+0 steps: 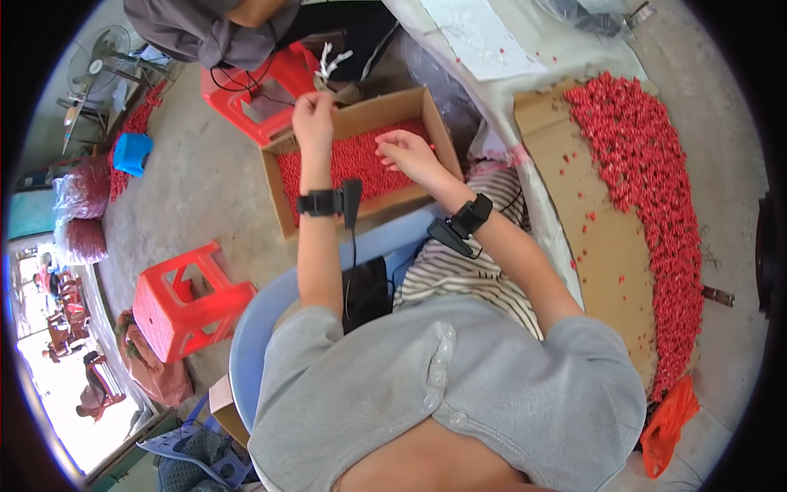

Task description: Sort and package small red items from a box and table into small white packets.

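An open cardboard box (352, 215) stands in front of me, its floor covered with small red pieces (352, 172). My left hand (313, 119) is raised over the box's far left part, fingers closed. White branched stems (330, 64) stick up from its fingertips and seem to be held there. Over the box's right part, my right hand (407, 154) has thumb and fingers brought together in a pinch. Whatever is between them is too small to make out. Both wrists wear black straps with a small black device.
Right of me, a cardboard sheet (602, 246) bears a long heap of red pieces (656, 189). Another person (221, 37) sits beyond the box, by a red stool (246, 102). A second red stool (176, 303) stands left. A blue tub rim (250, 344) curves beside me.
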The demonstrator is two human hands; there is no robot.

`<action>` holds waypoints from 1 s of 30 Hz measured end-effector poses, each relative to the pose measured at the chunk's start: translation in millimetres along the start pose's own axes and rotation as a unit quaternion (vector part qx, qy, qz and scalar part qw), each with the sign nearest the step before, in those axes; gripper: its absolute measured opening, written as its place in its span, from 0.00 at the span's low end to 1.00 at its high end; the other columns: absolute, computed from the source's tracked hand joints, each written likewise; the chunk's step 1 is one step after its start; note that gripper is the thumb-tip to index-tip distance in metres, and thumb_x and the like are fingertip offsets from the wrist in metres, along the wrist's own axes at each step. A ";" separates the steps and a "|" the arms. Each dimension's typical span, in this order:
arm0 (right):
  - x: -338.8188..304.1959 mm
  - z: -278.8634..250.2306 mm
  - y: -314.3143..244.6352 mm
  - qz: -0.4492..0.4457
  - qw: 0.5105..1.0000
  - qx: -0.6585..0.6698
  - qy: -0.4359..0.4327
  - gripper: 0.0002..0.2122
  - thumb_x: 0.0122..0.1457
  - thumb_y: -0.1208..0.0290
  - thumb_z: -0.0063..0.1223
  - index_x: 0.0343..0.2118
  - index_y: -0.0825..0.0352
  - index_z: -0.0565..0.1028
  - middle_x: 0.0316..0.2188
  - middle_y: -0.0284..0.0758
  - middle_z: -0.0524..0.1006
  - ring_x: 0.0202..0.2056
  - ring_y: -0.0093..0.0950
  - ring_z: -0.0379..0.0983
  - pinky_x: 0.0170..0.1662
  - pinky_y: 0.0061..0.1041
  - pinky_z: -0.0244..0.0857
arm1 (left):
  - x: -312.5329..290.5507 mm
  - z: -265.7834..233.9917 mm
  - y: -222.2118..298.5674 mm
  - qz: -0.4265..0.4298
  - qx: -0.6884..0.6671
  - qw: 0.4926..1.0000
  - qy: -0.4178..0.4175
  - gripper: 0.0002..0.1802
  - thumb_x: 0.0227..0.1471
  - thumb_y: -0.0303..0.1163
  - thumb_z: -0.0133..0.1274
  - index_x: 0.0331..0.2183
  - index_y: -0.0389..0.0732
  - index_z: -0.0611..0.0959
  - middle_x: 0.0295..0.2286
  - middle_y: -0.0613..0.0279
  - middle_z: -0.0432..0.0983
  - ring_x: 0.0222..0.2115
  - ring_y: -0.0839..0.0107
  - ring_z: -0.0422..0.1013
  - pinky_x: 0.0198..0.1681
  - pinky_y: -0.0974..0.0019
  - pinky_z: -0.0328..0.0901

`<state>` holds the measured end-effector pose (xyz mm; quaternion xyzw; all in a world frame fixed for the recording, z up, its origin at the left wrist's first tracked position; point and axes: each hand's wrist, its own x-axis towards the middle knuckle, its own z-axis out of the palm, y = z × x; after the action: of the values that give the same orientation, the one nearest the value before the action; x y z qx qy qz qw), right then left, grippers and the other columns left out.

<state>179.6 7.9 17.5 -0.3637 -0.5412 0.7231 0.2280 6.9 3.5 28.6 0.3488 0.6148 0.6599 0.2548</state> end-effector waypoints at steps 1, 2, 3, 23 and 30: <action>7.9 -4.3 -5.3 -0.022 1.000 -0.017 -0.001 0.12 0.52 0.67 0.44 0.37 0.68 0.67 0.29 0.32 0.72 0.26 0.17 0.66 0.28 0.14 0.61 | -1.1 1.9 -4.7 0.009 0.000 1.000 0.005 0.06 0.44 0.28 0.48 0.25 0.35 0.73 0.19 0.67 0.69 0.19 0.81 0.64 0.23 0.79 0.58; 12.5 -6.6 -6.0 -0.039 0.999 -0.032 0.002 0.11 0.52 0.68 0.45 0.36 0.69 0.68 0.28 0.32 0.72 0.25 0.17 0.66 0.27 0.13 0.61 | -5.6 3.3 -12.6 -0.019 -0.006 1.000 -0.010 0.05 0.44 0.28 0.48 0.26 0.35 0.73 0.19 0.66 0.69 0.20 0.81 0.64 0.23 0.79 0.59; 19.8 -5.5 -6.7 -0.040 0.999 -0.031 0.002 0.11 0.52 0.68 0.45 0.36 0.69 0.68 0.28 0.32 0.72 0.25 0.17 0.66 0.27 0.13 0.61 | -8.6 5.3 -14.5 -0.050 -0.011 0.998 -0.027 0.05 0.44 0.27 0.48 0.26 0.36 0.73 0.20 0.66 0.69 0.21 0.81 0.64 0.24 0.79 0.59; 81.8 -23.8 -3.6 0.001 0.991 0.133 -0.001 0.07 0.51 0.69 0.47 0.30 0.67 0.71 0.23 0.29 0.71 0.23 0.18 0.68 0.26 0.13 0.62 | -20.4 28.7 -41.1 -0.239 -0.173 0.947 -0.130 0.05 0.48 0.30 0.46 0.27 0.40 0.73 0.24 0.68 0.70 0.21 0.83 0.62 0.25 0.79 0.57; 85.1 -32.0 -0.7 -0.043 0.996 0.075 -0.027 0.09 0.50 0.67 0.48 0.31 0.67 0.72 0.22 0.28 0.71 0.23 0.17 0.67 0.26 0.14 0.60 | -13.7 20.3 -31.0 -0.318 -0.260 0.893 -0.185 0.06 0.46 0.30 0.48 0.29 0.38 0.74 0.24 0.66 0.71 0.22 0.81 0.65 0.26 0.81 0.60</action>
<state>150.5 89.4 -10.4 -0.3023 -0.5065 0.7607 0.2710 28.4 9.4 -4.1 0.1718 0.4409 0.6032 0.6421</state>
